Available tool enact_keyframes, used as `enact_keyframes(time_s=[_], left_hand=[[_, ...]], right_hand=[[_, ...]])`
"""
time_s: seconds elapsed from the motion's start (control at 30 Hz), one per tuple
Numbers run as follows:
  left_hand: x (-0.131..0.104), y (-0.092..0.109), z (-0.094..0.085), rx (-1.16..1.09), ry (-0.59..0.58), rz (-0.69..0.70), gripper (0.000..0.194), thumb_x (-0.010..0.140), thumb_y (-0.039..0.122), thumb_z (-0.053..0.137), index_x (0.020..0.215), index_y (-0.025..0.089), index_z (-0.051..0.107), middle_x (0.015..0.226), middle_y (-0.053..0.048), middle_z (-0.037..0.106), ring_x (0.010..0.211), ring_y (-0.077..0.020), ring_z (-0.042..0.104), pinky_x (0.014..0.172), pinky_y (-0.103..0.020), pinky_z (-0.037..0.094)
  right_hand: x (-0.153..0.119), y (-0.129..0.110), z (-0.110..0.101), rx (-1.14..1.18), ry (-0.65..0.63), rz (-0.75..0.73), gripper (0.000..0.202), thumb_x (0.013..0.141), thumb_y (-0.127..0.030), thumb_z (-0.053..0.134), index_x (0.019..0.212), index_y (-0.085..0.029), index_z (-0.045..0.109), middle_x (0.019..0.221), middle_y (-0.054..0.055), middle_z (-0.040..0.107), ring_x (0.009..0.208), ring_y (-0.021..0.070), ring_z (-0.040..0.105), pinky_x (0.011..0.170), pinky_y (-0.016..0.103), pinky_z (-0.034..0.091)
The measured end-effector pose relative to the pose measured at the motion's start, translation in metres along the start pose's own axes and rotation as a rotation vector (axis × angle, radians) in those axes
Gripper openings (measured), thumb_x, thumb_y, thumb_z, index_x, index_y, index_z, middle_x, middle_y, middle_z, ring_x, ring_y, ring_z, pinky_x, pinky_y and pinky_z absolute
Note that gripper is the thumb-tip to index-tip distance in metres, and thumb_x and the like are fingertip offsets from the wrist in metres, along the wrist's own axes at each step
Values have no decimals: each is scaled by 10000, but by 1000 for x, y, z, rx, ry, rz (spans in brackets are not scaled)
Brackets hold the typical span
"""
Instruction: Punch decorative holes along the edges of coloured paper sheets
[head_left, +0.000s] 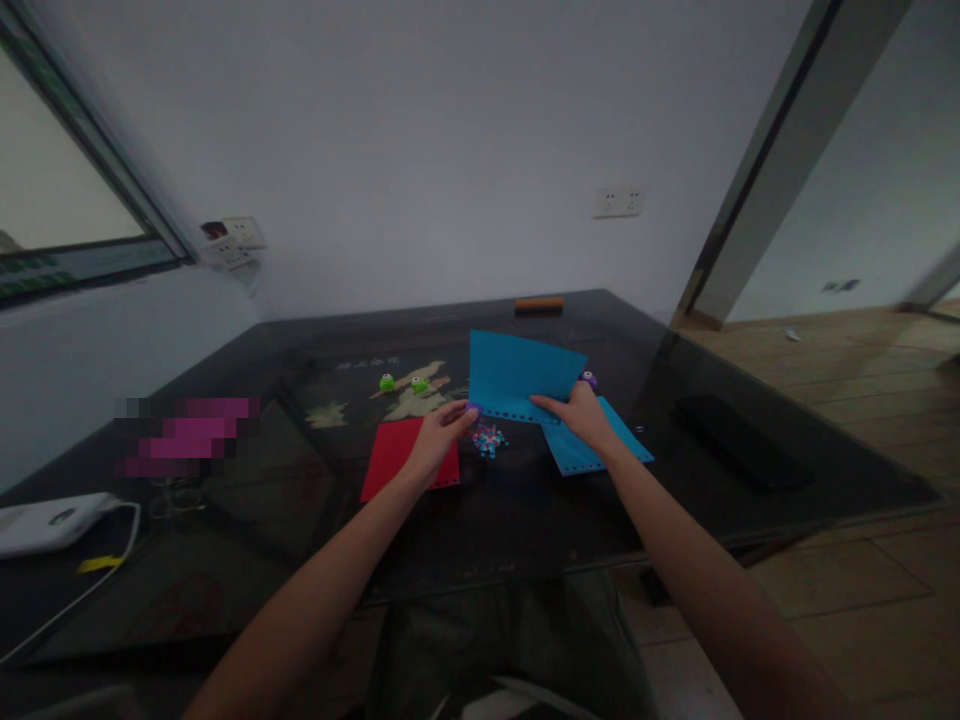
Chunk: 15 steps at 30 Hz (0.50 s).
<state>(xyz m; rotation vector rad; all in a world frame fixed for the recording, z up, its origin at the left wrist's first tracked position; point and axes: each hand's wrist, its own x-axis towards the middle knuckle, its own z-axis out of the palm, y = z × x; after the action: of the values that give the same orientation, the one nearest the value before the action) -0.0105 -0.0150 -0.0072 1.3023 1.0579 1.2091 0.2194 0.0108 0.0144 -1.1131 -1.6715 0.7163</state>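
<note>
My left hand point(441, 432) is closed on a small purple paper punch point(474, 409), at the lower left corner of a raised blue sheet of paper point(521, 370). A row of small holes runs along the sheet's lower edge. My right hand point(579, 410) grips that sheet at its lower right, with the index finger stretched over its face. Below the sheet lies a small pile of pink, white and blue paper bits point(488, 440). Red paper point(390, 455), also holed along its near edge, lies under my left forearm. More holed blue paper point(592, 445) lies beneath my right wrist.
Two green punches point(387, 383) stand farther back; another purple punch point(589, 380) is behind my right hand. A brown bar-shaped object point(538, 305) lies at the table's point(480, 530) far edge. On the right is a long black case point(739, 440); at left, a white device point(56, 522) with a cable.
</note>
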Motion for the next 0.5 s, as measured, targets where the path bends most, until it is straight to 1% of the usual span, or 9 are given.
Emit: enact_keyframes(time_s=[0.13, 0.37, 0.5], left_hand=[[0, 1, 1, 16, 7, -18, 401, 709, 400, 631, 1021, 150, 613, 1062, -105, 642, 968, -235, 588, 812, -353, 463], [0, -1, -1, -8, -3, -8, 389, 706, 394, 639, 1019, 165, 617, 1061, -90, 644, 954, -216, 593, 790, -316, 465], [0, -1, -1, -11, -5, -9, 385, 712, 388, 635, 1024, 164, 618, 1069, -93, 641, 967, -222, 587, 807, -328, 460]], right_hand=[[0, 0, 0, 8, -9, -17, 314, 676, -360, 662, 934, -185, 622, 1008, 100, 664, 959, 271, 610, 924, 443, 437], [1, 1, 0, 18, -9, -1, 302, 669, -368, 667, 902, -181, 624, 976, 96, 675, 920, 275, 623, 877, 437, 469], [1, 2, 0, 6, 5, -8, 296, 668, -375, 668, 892, -186, 634, 987, 101, 671, 924, 283, 621, 883, 445, 464]])
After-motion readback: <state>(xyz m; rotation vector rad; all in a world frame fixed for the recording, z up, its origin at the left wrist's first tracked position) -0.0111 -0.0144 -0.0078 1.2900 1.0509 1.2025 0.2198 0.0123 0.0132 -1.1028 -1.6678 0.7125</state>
